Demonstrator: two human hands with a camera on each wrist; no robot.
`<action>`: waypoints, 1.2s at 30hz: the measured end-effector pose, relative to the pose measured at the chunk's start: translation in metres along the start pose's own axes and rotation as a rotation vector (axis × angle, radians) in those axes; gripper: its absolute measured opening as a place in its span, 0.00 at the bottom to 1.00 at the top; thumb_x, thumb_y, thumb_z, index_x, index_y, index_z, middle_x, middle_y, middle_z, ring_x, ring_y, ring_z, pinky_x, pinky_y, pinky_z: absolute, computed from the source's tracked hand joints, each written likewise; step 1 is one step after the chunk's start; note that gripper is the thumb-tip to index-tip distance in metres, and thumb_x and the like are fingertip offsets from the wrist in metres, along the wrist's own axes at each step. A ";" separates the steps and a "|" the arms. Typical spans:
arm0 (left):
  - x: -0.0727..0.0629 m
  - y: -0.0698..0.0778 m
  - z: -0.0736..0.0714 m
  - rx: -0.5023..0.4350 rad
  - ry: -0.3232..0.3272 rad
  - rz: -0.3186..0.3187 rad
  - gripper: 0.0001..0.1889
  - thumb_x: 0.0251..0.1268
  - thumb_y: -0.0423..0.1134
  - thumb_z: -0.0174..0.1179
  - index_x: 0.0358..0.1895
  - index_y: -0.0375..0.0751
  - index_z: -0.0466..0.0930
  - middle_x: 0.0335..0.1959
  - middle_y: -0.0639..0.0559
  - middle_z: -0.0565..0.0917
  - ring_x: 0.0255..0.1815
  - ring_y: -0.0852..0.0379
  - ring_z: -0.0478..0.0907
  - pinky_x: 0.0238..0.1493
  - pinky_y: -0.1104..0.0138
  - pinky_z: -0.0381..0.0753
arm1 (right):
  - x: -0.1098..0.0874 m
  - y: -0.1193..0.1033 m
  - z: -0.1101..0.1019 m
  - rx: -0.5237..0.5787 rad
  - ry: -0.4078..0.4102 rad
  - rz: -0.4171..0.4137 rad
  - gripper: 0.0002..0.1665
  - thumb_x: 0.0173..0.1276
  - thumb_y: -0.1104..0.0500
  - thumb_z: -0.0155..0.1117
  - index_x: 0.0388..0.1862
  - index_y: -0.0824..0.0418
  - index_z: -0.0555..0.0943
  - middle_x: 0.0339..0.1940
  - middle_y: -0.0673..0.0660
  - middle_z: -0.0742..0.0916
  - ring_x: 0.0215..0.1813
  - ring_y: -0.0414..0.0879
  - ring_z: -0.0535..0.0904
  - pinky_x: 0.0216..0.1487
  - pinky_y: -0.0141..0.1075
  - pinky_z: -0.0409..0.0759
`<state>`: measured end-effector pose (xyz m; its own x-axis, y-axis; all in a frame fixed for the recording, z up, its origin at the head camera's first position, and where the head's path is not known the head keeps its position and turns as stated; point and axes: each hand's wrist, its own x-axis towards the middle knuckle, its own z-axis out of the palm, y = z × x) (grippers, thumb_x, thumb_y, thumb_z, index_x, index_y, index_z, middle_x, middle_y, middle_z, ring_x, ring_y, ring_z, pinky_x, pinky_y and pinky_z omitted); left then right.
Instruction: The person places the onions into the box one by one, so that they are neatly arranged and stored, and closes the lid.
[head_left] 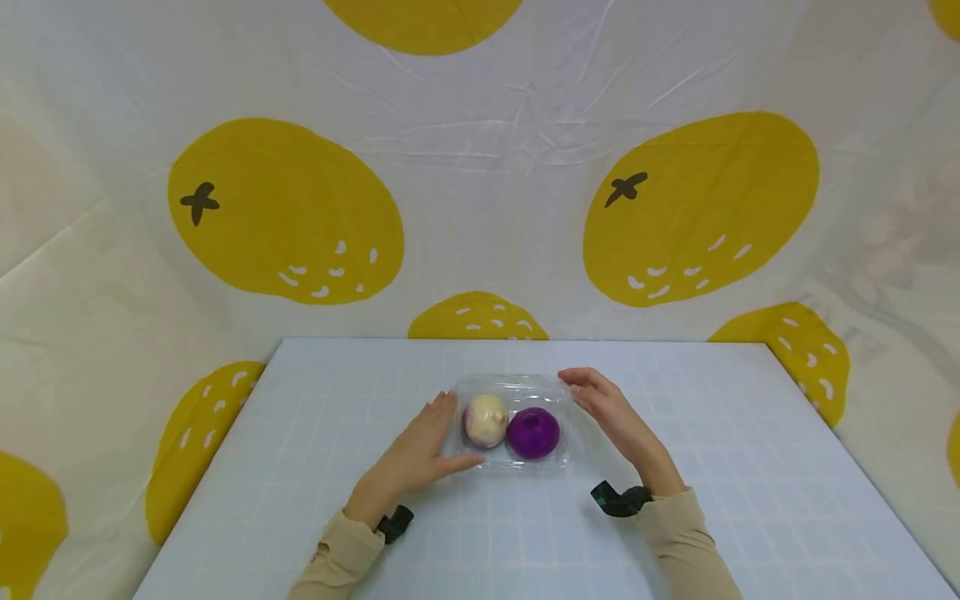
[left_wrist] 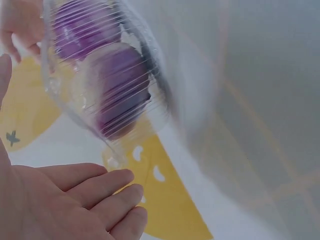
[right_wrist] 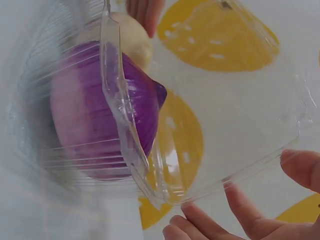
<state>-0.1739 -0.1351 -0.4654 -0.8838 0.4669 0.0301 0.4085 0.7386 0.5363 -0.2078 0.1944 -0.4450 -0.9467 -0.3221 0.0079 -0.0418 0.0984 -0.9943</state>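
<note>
A clear plastic clamshell box [head_left: 498,465] stands on the table. In it lie a purple onion [head_left: 533,433] with a pointed top and, to its left, a pale round bulb [head_left: 486,422] with a purple tinge. The lid [right_wrist: 250,167] is lifted away from the base in the right wrist view. My left hand [head_left: 422,446] lies along the box's left side, fingers extended and thumb by the front left corner. At the back right corner, my right hand [head_left: 609,408] has relaxed fingers, their tips right at the lid's edge; it grips nothing firmly.
The table [head_left: 337,392] has a pale blue checked top. Behind it and at both sides hangs a white cloth [head_left: 487,192] printed with large yellow fruit. Each wrist carries a small black camera [head_left: 621,498] just past a beige sleeve [head_left: 682,533].
</note>
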 end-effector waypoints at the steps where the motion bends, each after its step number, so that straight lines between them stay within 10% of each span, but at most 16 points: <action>1: -0.001 -0.001 -0.001 -0.040 -0.007 -0.013 0.57 0.60 0.71 0.57 0.78 0.31 0.47 0.79 0.38 0.50 0.80 0.44 0.44 0.78 0.52 0.46 | -0.001 0.001 -0.001 -0.020 0.000 -0.002 0.27 0.79 0.57 0.48 0.69 0.73 0.65 0.70 0.71 0.70 0.72 0.62 0.63 0.74 0.44 0.60; 14: -0.013 -0.026 -0.002 -0.803 -0.082 -0.096 0.31 0.81 0.50 0.43 0.74 0.28 0.58 0.69 0.35 0.71 0.70 0.38 0.67 0.71 0.47 0.64 | -0.016 0.005 0.000 -0.109 0.009 0.027 0.28 0.75 0.61 0.56 0.70 0.69 0.64 0.73 0.68 0.69 0.76 0.64 0.59 0.73 0.61 0.57; 19: -0.011 -0.025 0.001 -0.904 -0.032 -0.150 0.30 0.83 0.51 0.38 0.62 0.22 0.68 0.49 0.34 0.82 0.43 0.44 0.82 0.44 0.59 0.84 | -0.023 0.009 0.002 -0.122 0.017 0.056 0.30 0.74 0.60 0.58 0.71 0.67 0.63 0.73 0.68 0.69 0.76 0.65 0.59 0.72 0.63 0.58; 23: -0.007 -0.021 0.007 -0.979 -0.026 -0.195 0.30 0.82 0.52 0.39 0.52 0.20 0.70 0.33 0.42 0.82 0.25 0.54 0.75 0.24 0.68 0.80 | -0.026 0.017 0.003 -0.089 0.034 0.062 0.31 0.73 0.62 0.59 0.71 0.68 0.64 0.72 0.69 0.70 0.74 0.65 0.62 0.71 0.61 0.62; 36: -0.005 -0.023 0.031 -1.109 -0.060 -0.232 0.16 0.78 0.47 0.51 0.37 0.36 0.69 0.29 0.46 0.81 0.24 0.56 0.77 0.23 0.69 0.79 | -0.031 0.037 0.002 0.064 0.007 0.084 0.38 0.67 0.65 0.64 0.72 0.71 0.60 0.67 0.72 0.73 0.66 0.58 0.74 0.59 0.35 0.77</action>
<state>-0.1719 -0.1387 -0.5041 -0.8872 0.4194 -0.1923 -0.2180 -0.0137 0.9758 -0.1797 0.2061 -0.4827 -0.9484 -0.3083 -0.0749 0.0578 0.0641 -0.9963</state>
